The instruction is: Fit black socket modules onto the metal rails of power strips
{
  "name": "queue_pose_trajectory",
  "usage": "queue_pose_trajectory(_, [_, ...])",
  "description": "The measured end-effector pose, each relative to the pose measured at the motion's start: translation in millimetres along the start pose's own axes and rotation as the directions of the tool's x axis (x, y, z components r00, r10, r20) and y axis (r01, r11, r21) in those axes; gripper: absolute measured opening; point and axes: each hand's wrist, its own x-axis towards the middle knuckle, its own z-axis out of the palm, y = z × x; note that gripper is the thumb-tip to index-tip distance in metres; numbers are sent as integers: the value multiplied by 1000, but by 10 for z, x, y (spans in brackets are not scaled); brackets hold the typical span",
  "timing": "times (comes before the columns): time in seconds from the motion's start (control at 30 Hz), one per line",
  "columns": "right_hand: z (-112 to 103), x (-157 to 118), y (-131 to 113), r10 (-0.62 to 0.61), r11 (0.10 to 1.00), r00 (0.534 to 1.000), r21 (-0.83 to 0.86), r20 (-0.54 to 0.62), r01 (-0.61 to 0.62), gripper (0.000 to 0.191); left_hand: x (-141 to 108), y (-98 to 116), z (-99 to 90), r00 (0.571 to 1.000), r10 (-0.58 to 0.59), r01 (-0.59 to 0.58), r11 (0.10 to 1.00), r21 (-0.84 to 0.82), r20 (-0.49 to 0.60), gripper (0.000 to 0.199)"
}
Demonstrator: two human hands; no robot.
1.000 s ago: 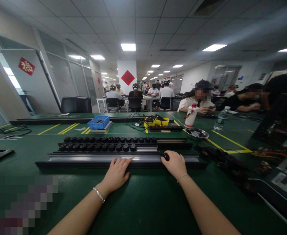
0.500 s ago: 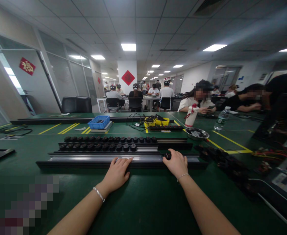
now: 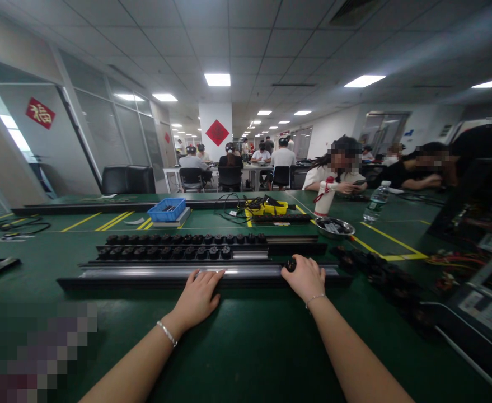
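A long black-edged rail with a shiny channel [image 3: 145,272] lies across the green table before me. My left hand [image 3: 199,294] rests on its near edge, fingers stretched out and holding nothing. Toward the right end, my right hand [image 3: 307,277] grips a small round black part [image 3: 290,263] at the channel; its underside is hidden. Just behind, a rail carries a row of round black parts [image 3: 165,252], with a bare stretch at its right. Another row of the same parts [image 3: 187,239] stands on the rail beyond it.
Loose black parts [image 3: 375,274] lie in a pile at the right. Farther back are a blue basket [image 3: 167,209], a yellow tray [image 3: 271,207], a metal bowl [image 3: 335,226], a white cylinder [image 3: 323,200] and a water bottle [image 3: 377,201]. A person [image 3: 333,168] sits across the table.
The whole view has shifted slightly to the left. My right hand, with the black part, has moved a little to the right along the rail. My left hand stays on the rail's edge.
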Motion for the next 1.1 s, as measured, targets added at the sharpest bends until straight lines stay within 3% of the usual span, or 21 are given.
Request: queue_pose_trajectory(1.1, [-78,137,170,83,990,994,-122,64,-75,48,2,-3,9,1000,8,-8,1000,12,-8,58])
